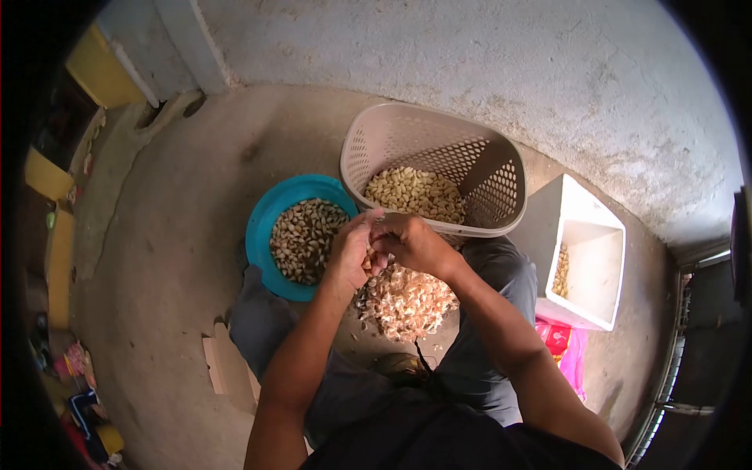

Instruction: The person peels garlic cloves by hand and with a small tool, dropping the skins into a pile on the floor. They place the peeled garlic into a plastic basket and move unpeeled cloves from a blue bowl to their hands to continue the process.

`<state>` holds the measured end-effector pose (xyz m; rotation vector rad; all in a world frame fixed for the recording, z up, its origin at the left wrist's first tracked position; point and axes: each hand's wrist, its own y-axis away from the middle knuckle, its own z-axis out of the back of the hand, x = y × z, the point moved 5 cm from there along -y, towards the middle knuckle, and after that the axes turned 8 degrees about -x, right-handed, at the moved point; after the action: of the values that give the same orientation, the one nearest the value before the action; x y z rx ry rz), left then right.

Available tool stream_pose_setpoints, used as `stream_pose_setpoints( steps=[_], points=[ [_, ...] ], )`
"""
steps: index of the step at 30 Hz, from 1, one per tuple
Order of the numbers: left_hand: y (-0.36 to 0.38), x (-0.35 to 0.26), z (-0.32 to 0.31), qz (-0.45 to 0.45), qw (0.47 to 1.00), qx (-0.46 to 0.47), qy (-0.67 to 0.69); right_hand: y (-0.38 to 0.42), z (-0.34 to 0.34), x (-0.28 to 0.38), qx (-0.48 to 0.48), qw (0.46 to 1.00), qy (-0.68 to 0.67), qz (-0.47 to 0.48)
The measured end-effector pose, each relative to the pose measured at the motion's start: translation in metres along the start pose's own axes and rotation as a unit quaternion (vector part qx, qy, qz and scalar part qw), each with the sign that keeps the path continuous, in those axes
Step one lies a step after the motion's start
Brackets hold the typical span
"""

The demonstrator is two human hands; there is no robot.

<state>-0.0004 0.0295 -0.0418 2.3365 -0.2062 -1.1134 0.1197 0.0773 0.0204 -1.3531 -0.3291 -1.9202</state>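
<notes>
My left hand [350, 252] is curled, with a few brownish garlic cloves [368, 262] in its palm. Against its fingertips, my right hand [419, 244] is bent in a pinch; whatever lies between those fingers is hidden. Both hands hover over a heap of papery garlic skins [411, 301] on the floor. To the left, a teal basin [258, 235] holds unpeeled garlic cloves [301, 235], apparently in water. Just beyond my hands stands a beige perforated basket [489, 168] with pale peeled cloves [415, 192] at its bottom.
A white foam box [594, 243] lies tipped at the right with some cloves inside, beside a pink and red bag [565, 345]. Flattened cardboard [229, 364] is at the left. The wall [501, 63] rises behind the basket. My legs flank the skins.
</notes>
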Motion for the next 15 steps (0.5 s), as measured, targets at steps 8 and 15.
stream_pose_setpoints(
  steps=[8, 15],
  points=[
    [0.011, -0.019, -0.009, -0.089, 0.994, 0.021, -0.058, -0.005, 0.03, -0.027, -0.119, 0.97, -0.147, -0.155],
    [0.025, -0.03, -0.017, -0.232, 0.961, -0.006, -0.152, -0.002, 0.0, -0.034, -0.106, 0.837, -0.452, -0.29]
  ],
)
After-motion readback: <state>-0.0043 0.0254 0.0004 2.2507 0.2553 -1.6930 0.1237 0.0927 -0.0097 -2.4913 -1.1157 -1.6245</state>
